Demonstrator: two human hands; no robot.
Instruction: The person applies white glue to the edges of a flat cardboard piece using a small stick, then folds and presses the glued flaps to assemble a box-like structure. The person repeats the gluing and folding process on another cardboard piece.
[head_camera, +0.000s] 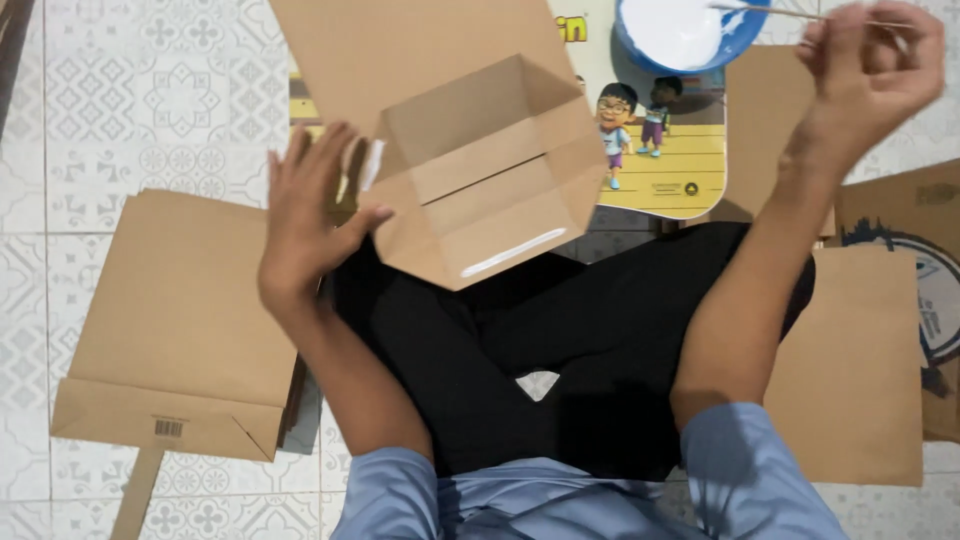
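Seated cross-legged on a patterned tile floor (110, 90), a person is assembling a brown paper bag (470, 150), its bottom flaps (490, 170) folded open and facing the camera. The left hand (315, 215) is pressing flat against the bag's left edge, fingers spread and thumb out, steadying it over the lap; a smear of white glue (371, 165) is showing just beside the fingertips, and a second white line (512, 252) is running along the flap farthest from that hand. The right hand (870, 65) is lifted up and away, its fingers pinched together on a thin stick (770, 11) that is reaching toward a blue bowl of white paste (685, 30). The gluing step appears to be in hand; the next move would likely call for carrying the loaded stick across to the open flaps while the left hand is keeping the bag from sliding. Finished flat bags (180, 320) are lying just outside the left forearm, and more brown paper (850, 380) is lying beside the right elbow.
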